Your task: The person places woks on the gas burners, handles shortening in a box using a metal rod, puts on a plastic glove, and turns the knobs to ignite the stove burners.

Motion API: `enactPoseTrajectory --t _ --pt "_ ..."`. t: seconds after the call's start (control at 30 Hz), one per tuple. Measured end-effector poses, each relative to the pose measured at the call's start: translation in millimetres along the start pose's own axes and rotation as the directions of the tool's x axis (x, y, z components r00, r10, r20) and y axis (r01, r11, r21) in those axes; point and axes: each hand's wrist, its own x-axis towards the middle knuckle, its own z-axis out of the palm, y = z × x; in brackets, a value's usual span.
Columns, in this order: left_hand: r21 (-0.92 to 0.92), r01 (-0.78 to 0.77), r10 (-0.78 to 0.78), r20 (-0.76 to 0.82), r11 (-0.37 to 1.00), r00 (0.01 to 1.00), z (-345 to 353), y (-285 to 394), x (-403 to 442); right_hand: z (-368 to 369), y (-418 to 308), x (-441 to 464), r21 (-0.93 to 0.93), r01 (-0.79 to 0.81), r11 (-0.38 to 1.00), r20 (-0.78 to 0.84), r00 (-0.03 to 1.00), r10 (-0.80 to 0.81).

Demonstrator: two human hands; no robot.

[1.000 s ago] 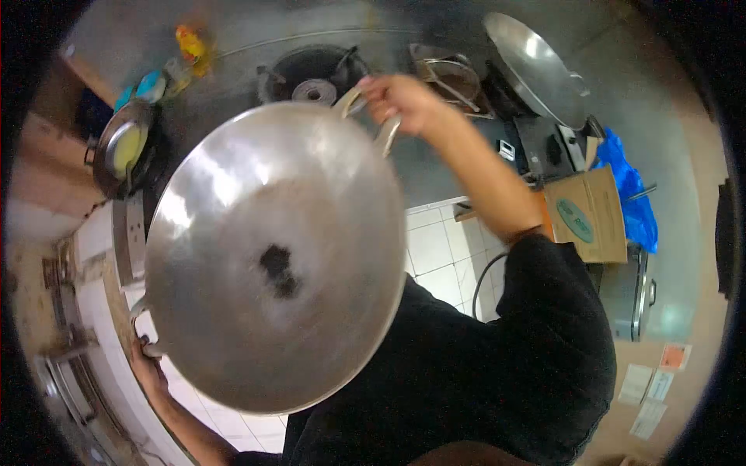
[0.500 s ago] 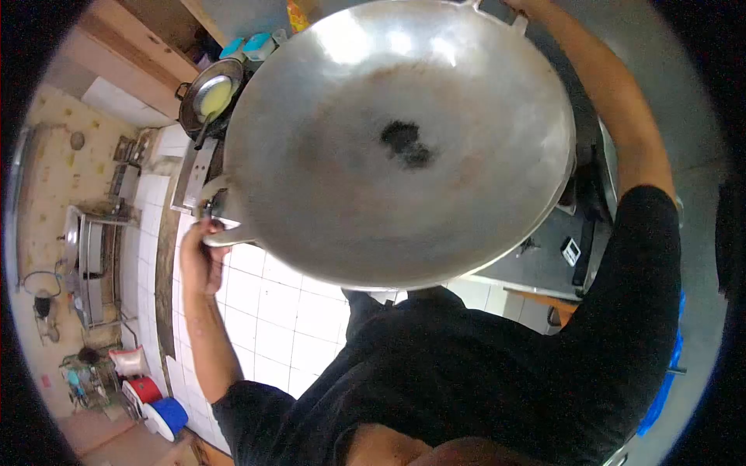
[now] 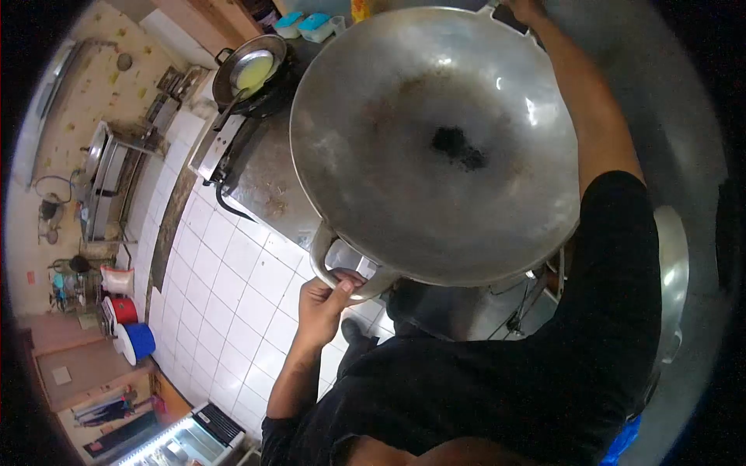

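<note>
Wok (image 3: pixel 420 167), best held with an even grip on both sides

The wok fills the upper middle and right of the frame, its inside facing the camera, a dark patch (image 3: pixel 458 149) on its bottom. At its lower left, the left hand (image 3: pixel 320 312) grips the near handle (image 3: pixel 320 250), thumb pressed on top and fingers curled around the loop. That pinch looks light for so broad a vessel; bringing the palm fully against the loop would probably resist twisting better. At the top right, the right hand (image 3: pixel 527 10) meets the far handle (image 3: pixel 489 8), but the frame's edge crops it, so I cannot tell how its fingers sit. Bending that elbow and setting both handles at one height should level the wok.

Beyond, at the upper left, is a smaller pan (image 3: pixel 220 84) holding yellow liquid (image 3: pixel 255 71); giving it clear room seems wise. Farther down the left, white floor tiles (image 3: pixel 225 287) stretch away: dry, sure footing matters.
</note>
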Motion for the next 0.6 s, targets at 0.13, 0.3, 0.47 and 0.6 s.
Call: enactPoseTrajectory --t 0.13,0.3,0.47,0.6 --pt "0.105 -0.053 0.049 0.043 0.993 0.998 4.9 9.6 9.0 -11.2 -15.8 -23.9 0.241 -0.081 0.967 0.025 0.997 0.077" --pt "0.161 -0.108 0.107 0.013 0.981 0.994 12.0 7.8 9.2 10.9 -5.6 -11.6 0.335 -0.100 0.937 -0.001 0.994 0.107" --pt "0.148 -0.177 0.190 -0.084 0.973 0.978 8.9 9.6 12.6 -7.1 -2.8 -11.1 0.327 -0.090 0.941 0.136 0.990 0.048" --pt "0.079 -0.216 0.230 -0.333 0.973 0.914 -10.7 42.7 40.4 -24.7 29.5 -19.3 -0.089 0.200 0.976 0.230 0.957 -0.175"
